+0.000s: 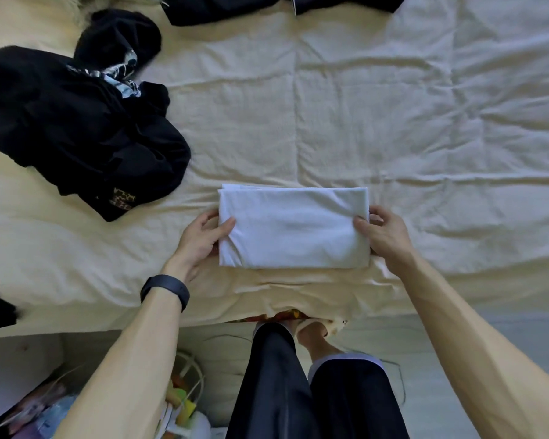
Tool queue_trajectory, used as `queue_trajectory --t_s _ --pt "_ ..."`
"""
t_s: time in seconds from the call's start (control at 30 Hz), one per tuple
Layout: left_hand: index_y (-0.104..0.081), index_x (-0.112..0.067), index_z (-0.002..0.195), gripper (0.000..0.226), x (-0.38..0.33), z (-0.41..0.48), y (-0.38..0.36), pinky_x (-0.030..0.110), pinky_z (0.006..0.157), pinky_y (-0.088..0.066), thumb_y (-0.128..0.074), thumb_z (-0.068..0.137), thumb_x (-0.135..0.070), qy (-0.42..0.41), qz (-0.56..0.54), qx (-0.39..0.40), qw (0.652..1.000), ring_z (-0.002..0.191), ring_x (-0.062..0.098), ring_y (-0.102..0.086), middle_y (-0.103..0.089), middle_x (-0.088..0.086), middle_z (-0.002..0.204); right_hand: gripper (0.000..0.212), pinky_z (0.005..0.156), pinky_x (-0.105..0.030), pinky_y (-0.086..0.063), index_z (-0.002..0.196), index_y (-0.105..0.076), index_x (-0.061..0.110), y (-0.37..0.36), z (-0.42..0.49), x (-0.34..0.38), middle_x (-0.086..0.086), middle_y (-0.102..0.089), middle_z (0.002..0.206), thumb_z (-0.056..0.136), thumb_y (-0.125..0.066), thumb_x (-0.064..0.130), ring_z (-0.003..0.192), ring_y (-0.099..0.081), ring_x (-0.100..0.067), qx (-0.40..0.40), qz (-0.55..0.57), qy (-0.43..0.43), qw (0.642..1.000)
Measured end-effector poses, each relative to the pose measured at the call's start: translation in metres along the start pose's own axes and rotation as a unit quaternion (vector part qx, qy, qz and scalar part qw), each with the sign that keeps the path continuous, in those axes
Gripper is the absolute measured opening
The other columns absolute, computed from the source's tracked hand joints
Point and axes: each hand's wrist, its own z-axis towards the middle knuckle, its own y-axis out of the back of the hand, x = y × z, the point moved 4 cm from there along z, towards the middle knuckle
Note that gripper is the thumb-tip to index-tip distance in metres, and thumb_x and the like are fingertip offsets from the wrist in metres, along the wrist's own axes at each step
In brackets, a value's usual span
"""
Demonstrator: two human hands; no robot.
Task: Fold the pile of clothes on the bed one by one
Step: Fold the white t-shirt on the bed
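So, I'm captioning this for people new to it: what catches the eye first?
The folded white garment at the bed's near edge, gripped at its ends by the left hand and right hand. Next, the heap of black clothes at left on the cream bedspread.

Left hand (200, 239), right hand (384, 236) gripping folded white garment (293, 231), perhaps a shirt

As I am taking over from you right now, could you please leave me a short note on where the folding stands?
Left hand pinches the left edge of the white garment; right hand pinches the right edge.
The white garment lies as a neat rectangle near the front edge of the bed.
Done: this piece looks folded.
Left: set it aside, then fold the crumpled black pile on the left and the dark garment at the far edge.
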Motion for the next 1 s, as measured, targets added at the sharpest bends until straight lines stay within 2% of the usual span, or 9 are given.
queue_trajectory --t_s 0.13,0.2,0.3,0.43,0.6,0.7,0.83,0.93,1.0 --pt "-0.053 -0.025 0.142 0.073 -0.005 0.012 -0.003 0.044 0.097 -0.054 -0.082 0.079 -0.049 0.022 0.033 0.052 0.998 0.109 0.017 -0.070 -0.071 -0.005 0.123 0.020 0.092 -0.053 -0.057 0.096 -0.065 0.033 0.002 0.000 -0.005 0.003 -0.073 0.109 0.096 -0.062 0.013 0.105 -0.069 -0.026 0.008 0.010 0.008 1.000" --pt "-0.064 -0.026 0.128 0.058 -0.010 0.019 -0.005 0.040 0.096 -0.055 -0.079 0.079 -0.054 0.005 0.074 0.015 0.997 0.102 0.011 -0.072 -0.074 -0.008 0.113 0.020 0.090 -0.051 -0.058 0.098 -0.065 0.033 -0.001 0.001 -0.004 0.007 -0.072 0.105 0.095 -0.061 0.013 0.104 -0.069 -0.026 0.009 0.013 0.015 1.000" --pt "-0.066 -0.026 0.116 0.034 -0.011 0.028 -0.008 0.041 0.093 -0.057 -0.077 0.086 -0.039 -0.028 0.056 -0.042 0.997 0.102 0.015 -0.071 -0.073 -0.004 0.114 0.017 0.093 -0.052 -0.057 0.107 -0.065 0.035 -0.004 0.000 -0.007 0.006 -0.073 0.111 0.093 -0.066 0.025 0.104 -0.070 -0.022 0.002 0.019 0.013 1.000" --pt "-0.064 -0.026 0.116 0.034 -0.009 0.021 -0.012 0.040 0.086 -0.059 -0.078 0.086 -0.033 -0.034 -0.012 -0.047 0.998 0.102 0.019 -0.072 -0.072 0.001 0.116 0.016 0.088 -0.056 -0.058 0.096 -0.065 0.045 0.001 -0.006 -0.010 0.005 -0.075 0.106 0.092 -0.067 0.030 0.098 -0.072 -0.021 -0.019 0.039 0.025 0.999" --pt "-0.061 -0.037 0.109 0.034 -0.039 -0.009 -0.031 0.031 0.060 -0.058 -0.079 0.081 -0.046 -0.067 0.017 -0.038 0.997 0.085 0.017 -0.075 -0.077 -0.002 0.099 0.021 0.081 -0.056 -0.061 0.114 -0.065 0.034 0.031 -0.037 -0.016 -0.004 -0.075 0.098 0.095 -0.069 0.028 0.087 -0.074 -0.024 -0.046 0.114 0.030 0.992" --pt "-0.060 -0.041 0.112 0.040 -0.071 -0.043 -0.067 0.030 0.056 -0.057 -0.082 0.079 -0.048 -0.103 0.033 0.004 0.994 0.081 0.015 -0.075 -0.078 -0.003 0.097 0.016 0.077 -0.056 -0.057 0.112 -0.065 0.033 0.074 -0.069 -0.017 -0.011 -0.076 0.097 0.097 -0.068 0.028 0.083 -0.071 -0.024 -0.055 0.154 0.033 0.986" --pt "-0.061 -0.031 0.122 0.062 -0.108 -0.098 -0.145 0.029 0.053 -0.055 -0.081 0.068 -0.053 -0.109 0.082 0.074 0.988 0.079 0.016 -0.075 -0.078 -0.001 0.093 0.015 0.067 -0.043 -0.054 0.106 -0.062 0.038 0.160 -0.117 -0.019 0.002 -0.075 0.086 0.098 -0.067 0.027 0.075 -0.069 -0.018 -0.099 0.184 0.063 0.976" --pt "-0.069 -0.017 0.119 0.053 -0.122 -0.143 -0.216 0.029 0.059 -0.056 -0.078 0.076 -0.048 -0.110 0.102 0.113 0.982 0.084 0.019 -0.075 -0.077 0.005 0.103 0.016 0.058 -0.032 -0.056 0.111 -0.064 0.033 0.237 -0.158 -0.029 0.000 -0.076 0.088 0.098 -0.067 0.024 0.068 -0.071 -0.010 -0.140 0.199 0.099 0.965" --pt "-0.070 -0.013 0.117 0.044 -0.126 -0.178 -0.267 0.032 0.063 -0.057 -0.077 0.083 -0.042 -0.127 0.101 0.117 0.980 0.086 0.024 -0.074 -0.077 0.007 0.104 0.013 0.061 -0.031 -0.055 0.105 -0.066 0.034 0.293 -0.186 -0.043 -0.001 -0.077 0.093 0.096 -0.069 0.026 0.072 -0.071 -0.011 -0.169 0.216 0.121 0.954"
